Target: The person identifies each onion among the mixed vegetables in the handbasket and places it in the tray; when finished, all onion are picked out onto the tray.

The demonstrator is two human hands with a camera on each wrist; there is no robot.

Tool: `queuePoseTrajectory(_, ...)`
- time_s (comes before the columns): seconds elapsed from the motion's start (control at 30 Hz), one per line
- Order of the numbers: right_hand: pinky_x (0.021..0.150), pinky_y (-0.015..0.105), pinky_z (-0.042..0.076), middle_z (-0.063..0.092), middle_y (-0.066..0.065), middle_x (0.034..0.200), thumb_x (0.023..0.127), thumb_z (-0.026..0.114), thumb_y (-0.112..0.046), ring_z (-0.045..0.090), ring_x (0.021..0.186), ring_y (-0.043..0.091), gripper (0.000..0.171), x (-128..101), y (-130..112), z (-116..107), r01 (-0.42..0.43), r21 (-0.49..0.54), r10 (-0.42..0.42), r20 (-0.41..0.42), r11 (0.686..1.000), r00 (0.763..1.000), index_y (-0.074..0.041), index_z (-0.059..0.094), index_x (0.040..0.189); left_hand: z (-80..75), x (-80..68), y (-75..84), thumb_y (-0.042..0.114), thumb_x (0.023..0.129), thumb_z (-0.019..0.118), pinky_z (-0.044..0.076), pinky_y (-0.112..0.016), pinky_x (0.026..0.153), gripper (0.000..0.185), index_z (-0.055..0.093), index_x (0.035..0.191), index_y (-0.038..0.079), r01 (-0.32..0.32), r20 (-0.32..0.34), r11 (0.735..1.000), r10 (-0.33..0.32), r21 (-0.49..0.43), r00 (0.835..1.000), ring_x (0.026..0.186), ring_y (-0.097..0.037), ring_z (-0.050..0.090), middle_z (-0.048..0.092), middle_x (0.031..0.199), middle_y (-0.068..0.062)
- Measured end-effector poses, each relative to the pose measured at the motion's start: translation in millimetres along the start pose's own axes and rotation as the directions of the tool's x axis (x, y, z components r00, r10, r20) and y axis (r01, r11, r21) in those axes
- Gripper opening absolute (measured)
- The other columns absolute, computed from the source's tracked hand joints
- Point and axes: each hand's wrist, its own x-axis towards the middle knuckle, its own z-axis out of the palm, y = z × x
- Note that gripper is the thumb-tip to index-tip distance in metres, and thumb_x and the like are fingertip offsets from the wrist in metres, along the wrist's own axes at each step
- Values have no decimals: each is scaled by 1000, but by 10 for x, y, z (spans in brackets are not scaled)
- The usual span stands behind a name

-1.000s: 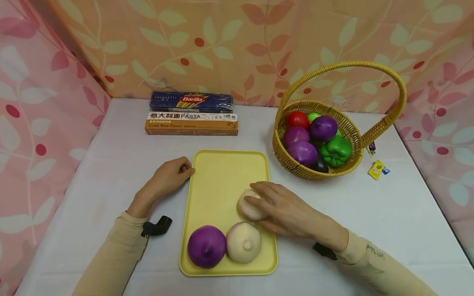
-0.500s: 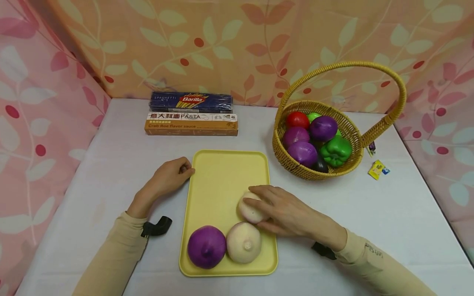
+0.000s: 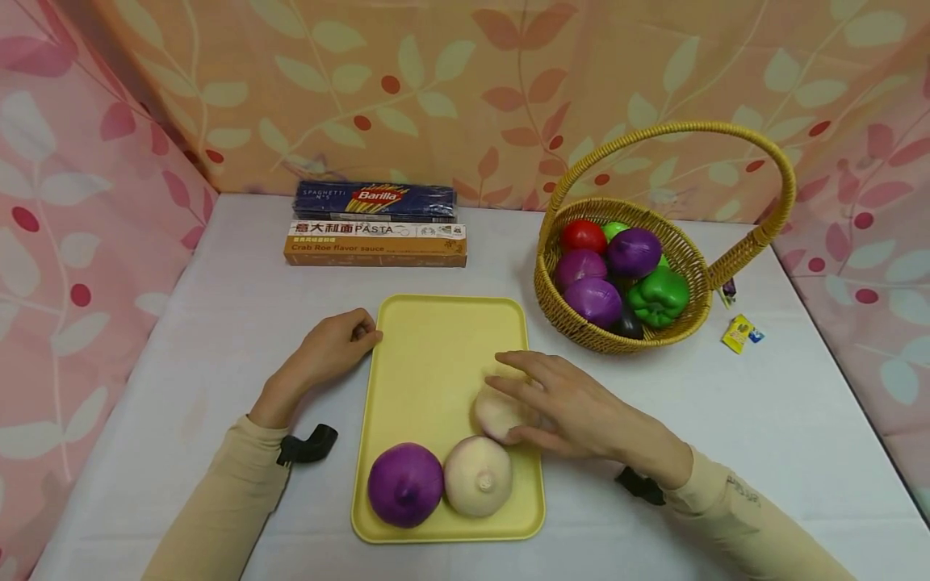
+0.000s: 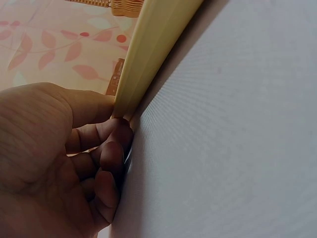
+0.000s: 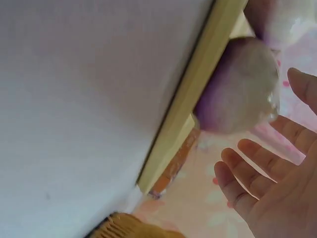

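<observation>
A yellow tray [image 3: 436, 339] lies on the white table in the head view. At its near end sit a purple onion [image 3: 404, 484] and a pale onion [image 3: 478, 476]. A smaller pale onion [image 3: 496, 414] rests by the tray's right rim. My right hand [image 3: 525, 389] hovers over it with straight, spread fingers; in the right wrist view the right hand [image 5: 267, 183] stands apart from the small onion [image 5: 237, 89]. My left hand [image 3: 337, 343] grips the tray's left edge, and the left wrist view shows the left hand [image 4: 74, 148] with its thumb on the rim [image 4: 153, 44] and fingers curled beneath.
A wicker basket [image 3: 625, 339] with a tall handle stands at the back right, holding purple onions, a green pepper [image 3: 659, 295] and a red tomato [image 3: 584, 235]. Two pasta boxes [image 3: 374, 242] lie at the back. A small yellow packet [image 3: 739, 332] lies right of the basket. Patterned cloth walls surround the table.
My right hand has let go of the small pale onion and lifted its fingers, now spread above it. The onion stays on the tray. The left hand has not moved.
</observation>
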Motion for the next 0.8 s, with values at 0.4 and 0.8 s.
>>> queuePoseTrajectory(0.4, 97, 56, 45, 53, 18, 136, 83, 73, -12, 52, 123, 36, 50, -79, 691, -437, -384, 62, 384, -295, 921, 875, -8, 58, 130, 9, 5, -13, 25, 97, 58, 39, -31, 69, 17, 63, 97, 9, 9, 8, 1000, -9, -3, 1000, 75, -18, 51, 58, 81, -4)
queuePoseTrajectory(0.8, 101, 64, 39, 42, 21, 145, 97, 53, -46, 50, 124, 45, 65, -114, 924, -428, -732, 90, 727, 86, 675, 681, -14, 35, 150, 1, -9, -5, 25, 98, 57, 39, -31, 69, 17, 63, 97, 9, 10, 5, 1000, -10, -1, 1000, 75, -18, 51, 59, 82, -4)
